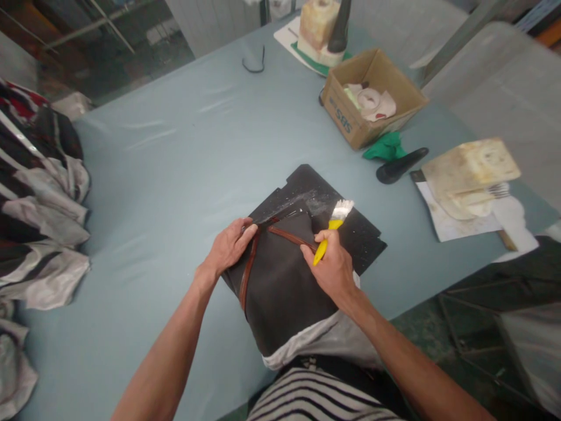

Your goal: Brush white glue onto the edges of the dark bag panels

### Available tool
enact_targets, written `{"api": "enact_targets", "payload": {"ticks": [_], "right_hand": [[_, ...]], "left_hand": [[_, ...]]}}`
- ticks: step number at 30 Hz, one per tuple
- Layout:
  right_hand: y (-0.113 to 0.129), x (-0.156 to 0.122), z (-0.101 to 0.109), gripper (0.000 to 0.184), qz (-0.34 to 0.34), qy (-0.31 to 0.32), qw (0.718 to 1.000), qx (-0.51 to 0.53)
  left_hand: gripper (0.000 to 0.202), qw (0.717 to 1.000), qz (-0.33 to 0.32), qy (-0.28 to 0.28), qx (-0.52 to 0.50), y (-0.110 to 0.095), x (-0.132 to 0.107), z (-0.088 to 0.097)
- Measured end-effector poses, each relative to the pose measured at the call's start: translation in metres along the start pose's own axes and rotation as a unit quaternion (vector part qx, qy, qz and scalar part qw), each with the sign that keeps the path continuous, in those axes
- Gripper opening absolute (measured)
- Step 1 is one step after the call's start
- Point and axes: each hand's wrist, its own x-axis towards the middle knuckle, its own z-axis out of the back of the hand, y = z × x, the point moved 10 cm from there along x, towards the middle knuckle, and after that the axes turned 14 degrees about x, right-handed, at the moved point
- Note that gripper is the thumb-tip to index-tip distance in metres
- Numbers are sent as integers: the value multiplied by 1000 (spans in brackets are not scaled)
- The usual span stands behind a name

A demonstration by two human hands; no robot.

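Observation:
A dark grey bag piece (284, 286) with brown trim strips and a pale lining lies at the table's front edge, over a black board (363, 237) smeared with white. My left hand (232, 242) pinches the bag piece's upper left edge between thumb and fingers. In my right hand (335, 266) is a paintbrush (334, 225) with a yellow handle, its whitish bristles pointing up and away from me. The fingers of that same hand also rest at the bag piece's right edge, by a brown strip; whether they grip it I cannot tell.
A cardboard box (346, 117) with tape rolls stands at the back right. Near it lie a green cloth (385, 146) and a black tapered object (401, 166). Stained yellowish containers (473, 169) sit at the right. Dark and grey fabric pieces (48, 193) are heaped at the left.

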Motion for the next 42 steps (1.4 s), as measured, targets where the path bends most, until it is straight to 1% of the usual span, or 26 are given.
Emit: {"api": "enact_targets", "payload": {"ticks": [2,5,8,11,13,14,17,20,22,24,28,31,34,37,39,42], "right_hand": [[13,-9,11,23,41,-28,999,21],[30,-23,24,22,104,-57,992,46],[40,-35,34,23,141,-76,985,59],[45,-46,44,24,157,-87,981,68],[48,-53,49,24,156,-89,980,83],[49,-56,51,24,153,-89,980,92],[53,-67,57,25,146,-90,978,120],[58,-75,59,26,143,-81,977,136],[59,-78,60,28,133,-75,977,147],[59,-81,61,31,124,-69,977,160],[61,-88,63,33,120,-59,979,156],[61,-94,66,34,123,-55,979,151],[62,-100,67,36,121,-45,980,154],[62,-105,69,38,121,-42,980,154],[63,-107,70,38,126,-46,978,161],[61,-106,70,38,126,-48,976,174]], "left_hand": [[58,997,-9,46,-69,-11,1,-4],[58,974,-34,113,-192,-38,4,-9],[50,958,-40,150,-241,-63,9,-9],[49,943,-7,171,-285,-75,12,-7],[51,942,10,165,-293,-78,10,-2],[51,946,14,155,-283,-79,7,1],[50,968,20,129,-212,-82,-4,11],[49,980,11,121,-157,-88,-13,18],[50,983,0,125,-138,-93,-14,20],[50,981,-5,144,-131,-98,-14,20],[56,965,-15,212,-152,-104,-10,10],[61,939,-33,289,-182,-108,-8,-4],[62,913,-26,336,-230,-105,-8,-11],[64,893,-12,368,-260,-103,-13,-12],[65,884,-11,379,-272,-104,-17,-9],[62,884,-40,375,-277,-108,-22,-3]]}}
